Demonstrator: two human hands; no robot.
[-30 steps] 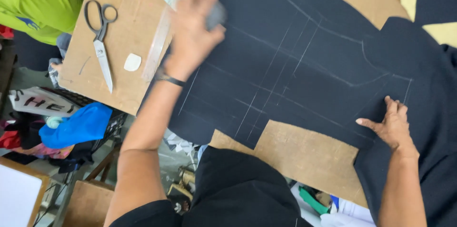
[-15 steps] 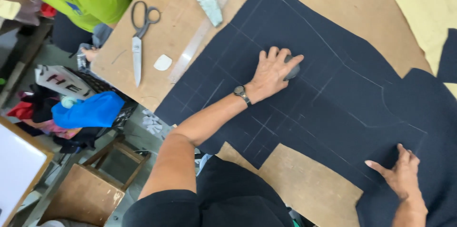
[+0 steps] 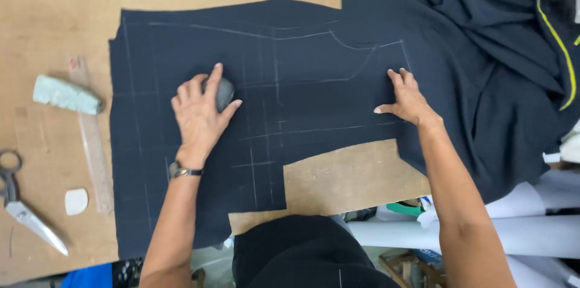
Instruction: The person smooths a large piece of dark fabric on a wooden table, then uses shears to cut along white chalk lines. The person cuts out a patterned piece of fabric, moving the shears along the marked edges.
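Observation:
A dark navy cloth with white chalk lines lies flat on a brown wooden table. My left hand rests on the cloth's left part, its fingers closed over a dark grey rounded stone. My right hand lies flat on the cloth further right, fingers spread, pressing it down and holding nothing. A watch sits on my left wrist.
Left of the cloth lie a clear ruler, a pale green block, a white chalk piece and scissors. More navy fabric with yellow piping is bunched at the right. White paper rolls lie below the table edge.
The view has swung so the cloth now lies square across the table. My left hand with the stone has slid along the cloth. My right hand has moved inward onto the cloth.

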